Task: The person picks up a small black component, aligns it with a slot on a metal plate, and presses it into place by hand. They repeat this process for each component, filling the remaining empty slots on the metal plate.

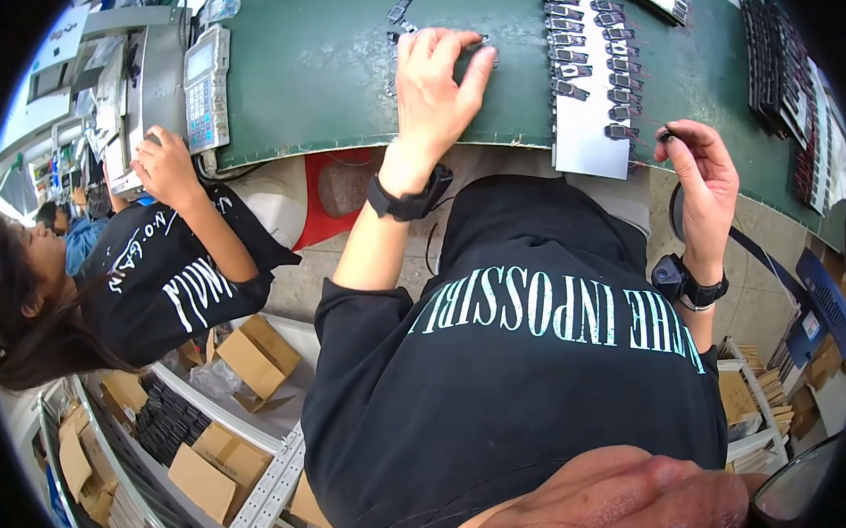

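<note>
Near the front edge of the green work surface [340, 88], the person's left hand [434, 84] lay spread, fingertips pressing on a small dark part [478, 50] among a loose scatter of similar parts [399, 10]; whether it was actually gripped could not be told. The right hand [701, 181] hung off the surface's right front edge, thumb and forefinger pinched on another small dark component [665, 135]. Such pieces looked light, rigid and probably delicate with thin leads, best taken by the body's sides. Between the hands, a white card [587, 139] carried two rows of components [586, 54], close enough to be knocked. Stacked dark trays [778, 60] crowded the right edge. At the left edge a co-worker's hand [164, 162] rested by a keypad device [207, 85].
</note>
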`<move>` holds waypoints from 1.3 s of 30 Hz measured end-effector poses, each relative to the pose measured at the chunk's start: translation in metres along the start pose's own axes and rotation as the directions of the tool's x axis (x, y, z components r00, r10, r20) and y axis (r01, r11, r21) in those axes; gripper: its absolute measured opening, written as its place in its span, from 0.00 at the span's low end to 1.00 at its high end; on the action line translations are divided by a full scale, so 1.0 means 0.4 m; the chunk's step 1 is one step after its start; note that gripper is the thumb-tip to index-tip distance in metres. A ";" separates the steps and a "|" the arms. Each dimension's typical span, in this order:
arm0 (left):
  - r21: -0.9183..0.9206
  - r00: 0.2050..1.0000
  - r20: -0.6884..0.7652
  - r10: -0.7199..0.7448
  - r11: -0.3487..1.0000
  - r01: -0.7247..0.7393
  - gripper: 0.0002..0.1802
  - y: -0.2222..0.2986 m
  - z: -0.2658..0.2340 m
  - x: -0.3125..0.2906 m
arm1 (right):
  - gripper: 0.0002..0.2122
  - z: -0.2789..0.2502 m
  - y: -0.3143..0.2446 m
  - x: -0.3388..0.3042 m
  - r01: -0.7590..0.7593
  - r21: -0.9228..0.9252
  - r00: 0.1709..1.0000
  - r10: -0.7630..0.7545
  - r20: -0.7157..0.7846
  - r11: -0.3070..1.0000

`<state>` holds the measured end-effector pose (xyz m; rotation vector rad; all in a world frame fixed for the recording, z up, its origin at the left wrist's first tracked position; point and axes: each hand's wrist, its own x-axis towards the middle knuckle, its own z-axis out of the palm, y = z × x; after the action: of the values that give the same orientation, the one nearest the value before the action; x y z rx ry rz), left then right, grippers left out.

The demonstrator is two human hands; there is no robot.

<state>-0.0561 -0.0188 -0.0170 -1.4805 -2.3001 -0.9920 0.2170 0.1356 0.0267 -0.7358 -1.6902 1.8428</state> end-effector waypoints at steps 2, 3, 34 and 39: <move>-0.224 0.989 -0.127 -0.075 0.974 0.045 0.08 -0.015 -0.007 0.020 | 0.08 -0.002 0.000 -0.002 0.000 -0.018 0.999 -0.001 -0.040 1.000; -0.331 0.975 -0.185 -0.122 0.942 0.055 0.07 -0.020 -0.017 0.024 | 0.08 0.001 -0.002 -0.003 -0.003 -0.013 1.000 0.003 -0.030 1.000; -0.060 0.873 0.305 0.381 0.922 -0.382 0.09 -0.028 -0.089 0.003 | 0.09 -0.005 0.009 0.015 0.013 -0.024 1.000 -0.013 -0.016 1.000; 0.132 0.985 0.129 0.113 0.983 -0.130 0.11 0.020 -0.090 -0.045 | 0.08 -0.007 0.015 0.024 0.012 -0.017 1.000 -0.013 -0.025 1.000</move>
<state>-0.0466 -0.0531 0.0035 -1.6416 -2.2749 -0.7108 0.2120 0.1440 0.0202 -0.7511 -1.6927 1.8052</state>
